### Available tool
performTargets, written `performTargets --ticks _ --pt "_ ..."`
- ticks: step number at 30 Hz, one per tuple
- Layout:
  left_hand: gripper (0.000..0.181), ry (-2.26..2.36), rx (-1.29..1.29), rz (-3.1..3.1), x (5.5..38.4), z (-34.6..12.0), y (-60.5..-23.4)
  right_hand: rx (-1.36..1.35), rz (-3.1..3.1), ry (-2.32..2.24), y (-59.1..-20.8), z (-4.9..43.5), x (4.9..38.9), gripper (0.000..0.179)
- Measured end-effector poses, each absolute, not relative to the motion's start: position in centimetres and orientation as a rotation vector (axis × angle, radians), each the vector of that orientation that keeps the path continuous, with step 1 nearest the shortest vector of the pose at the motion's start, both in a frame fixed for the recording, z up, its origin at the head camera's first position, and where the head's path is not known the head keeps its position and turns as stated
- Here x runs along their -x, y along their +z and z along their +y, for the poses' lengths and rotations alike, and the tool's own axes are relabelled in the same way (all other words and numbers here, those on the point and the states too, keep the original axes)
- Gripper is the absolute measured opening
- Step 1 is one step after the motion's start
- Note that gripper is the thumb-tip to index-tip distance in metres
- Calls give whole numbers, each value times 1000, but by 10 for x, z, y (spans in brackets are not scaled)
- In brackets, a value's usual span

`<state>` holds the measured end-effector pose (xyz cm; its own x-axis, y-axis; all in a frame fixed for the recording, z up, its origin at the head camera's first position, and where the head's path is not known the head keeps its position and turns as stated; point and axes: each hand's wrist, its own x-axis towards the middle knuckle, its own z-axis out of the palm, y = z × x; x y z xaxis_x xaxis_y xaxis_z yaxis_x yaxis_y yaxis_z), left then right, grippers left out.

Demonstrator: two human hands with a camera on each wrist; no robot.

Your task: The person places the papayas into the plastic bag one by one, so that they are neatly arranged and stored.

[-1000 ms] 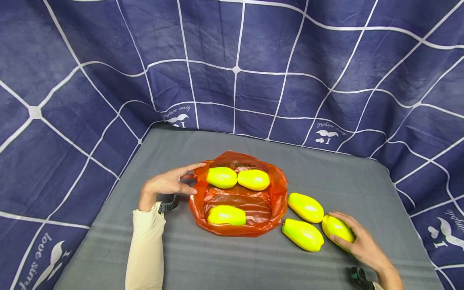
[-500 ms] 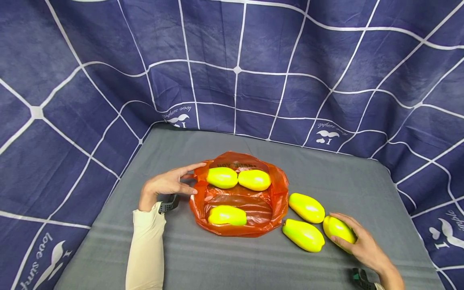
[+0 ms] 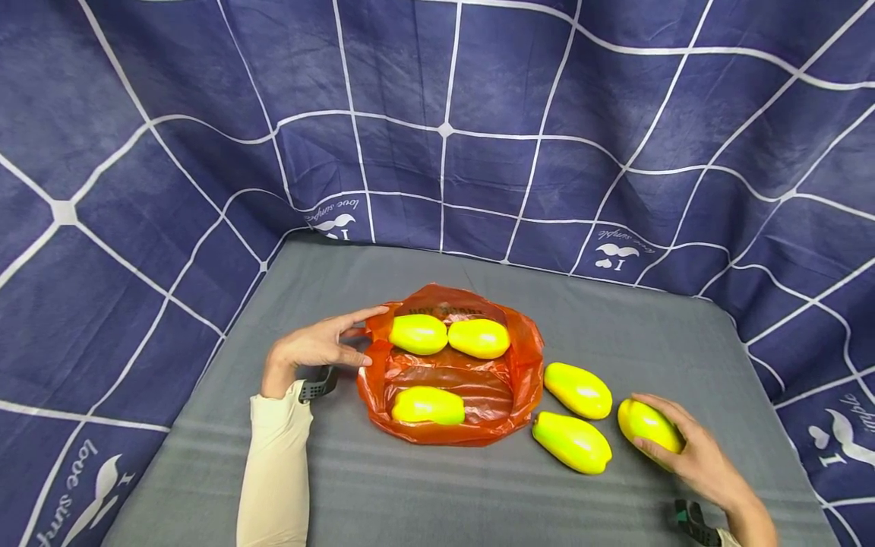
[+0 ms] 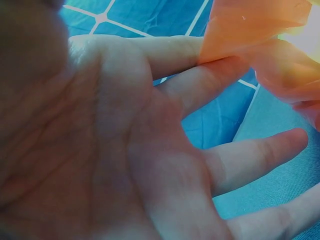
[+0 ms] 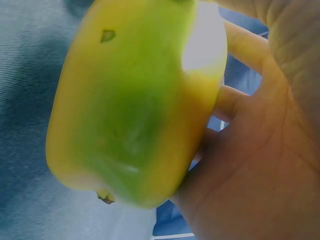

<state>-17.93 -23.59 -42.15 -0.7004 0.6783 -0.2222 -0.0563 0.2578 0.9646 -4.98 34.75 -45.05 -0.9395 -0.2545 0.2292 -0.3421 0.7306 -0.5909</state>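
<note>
In the head view my right hand (image 3: 697, 456) grips a yellow papaya (image 3: 645, 424), thumb on the near side and fingers over the far side. Its green-streaked skin and small stem end fill much of the right wrist view, beside the palm. My left hand (image 3: 317, 346) is at the left rim of a red plastic bag (image 3: 526, 380), fingers extended and spread. In the left wrist view two fingers reach the orange-looking bag plastic (image 4: 240, 35); the others stand apart from it. Inside the wide-mouthed bag lie three papayas, two at the back and one papaya (image 3: 427, 406) in front.
Two more papayas lie between the bag and my right hand: a back papaya (image 3: 578, 390) close to the bag's right side and a front papaya (image 3: 571, 442). A grey cloth (image 3: 383, 494) covers the table. Blue gridded curtains (image 3: 506, 175) enclose the back and sides.
My right hand has shifted slightly right with the papaya, widening the gap to the two loose ones. The left hand and the bag have stayed in place.
</note>
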Motion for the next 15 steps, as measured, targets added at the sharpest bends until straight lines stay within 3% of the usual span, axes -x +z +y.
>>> performTargets --ticks 15 --pt "90 1491 -592 1928 180 -235 -421 -536 -2771 911 -422 332 73 70"
